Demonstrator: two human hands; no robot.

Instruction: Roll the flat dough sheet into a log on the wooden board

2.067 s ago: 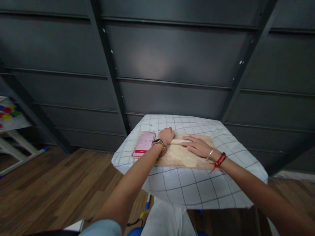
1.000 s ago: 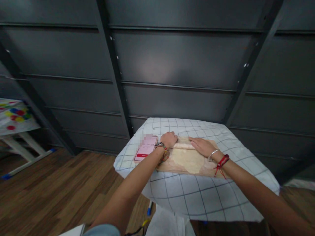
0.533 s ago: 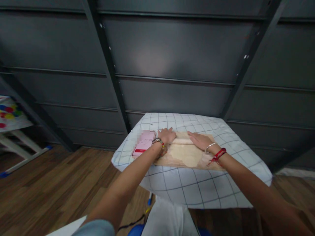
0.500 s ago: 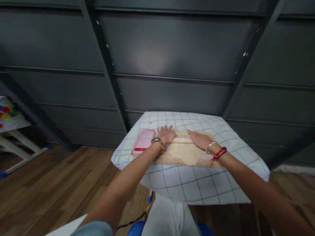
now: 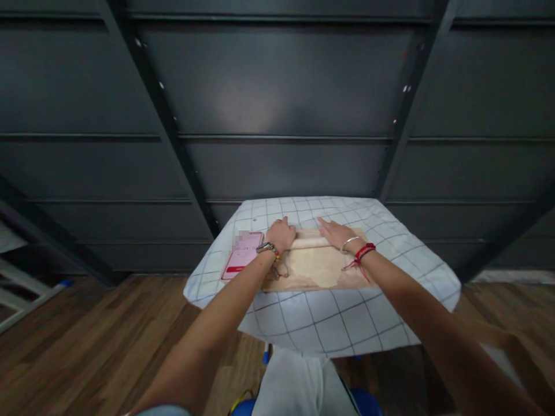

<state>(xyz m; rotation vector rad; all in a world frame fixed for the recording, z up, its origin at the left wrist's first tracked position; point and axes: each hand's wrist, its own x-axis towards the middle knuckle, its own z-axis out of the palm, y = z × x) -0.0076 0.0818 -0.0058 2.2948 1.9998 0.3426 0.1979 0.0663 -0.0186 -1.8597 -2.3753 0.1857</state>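
A pale wooden rolling pin (image 5: 309, 242) lies crosswise over the far part of a flat, rounded sheet of dough (image 5: 314, 266). Beneath the dough is a wooden board (image 5: 299, 285) with floury smears. My left hand (image 5: 281, 234) is on the pin's left end, most fingers curled over it and one pointing forward. On the right end rests my right hand (image 5: 338, 233), palm down with its fingers stretched out and lying flat. Both ends of the pin are hidden under the hands.
A phone (image 5: 243, 254) with a lit pink screen lies left of the board. Board and phone rest on a white checked cloth (image 5: 303, 329) over a small table. A dark panelled wall (image 5: 286, 167) stands behind it, and a white metal leg frame (image 5: 30, 300) is at far left.
My left hand's fingers, spread before, are now more curled. The right hand stays flat on the rolling pin. The whole view has shifted, so the table appears farther left.
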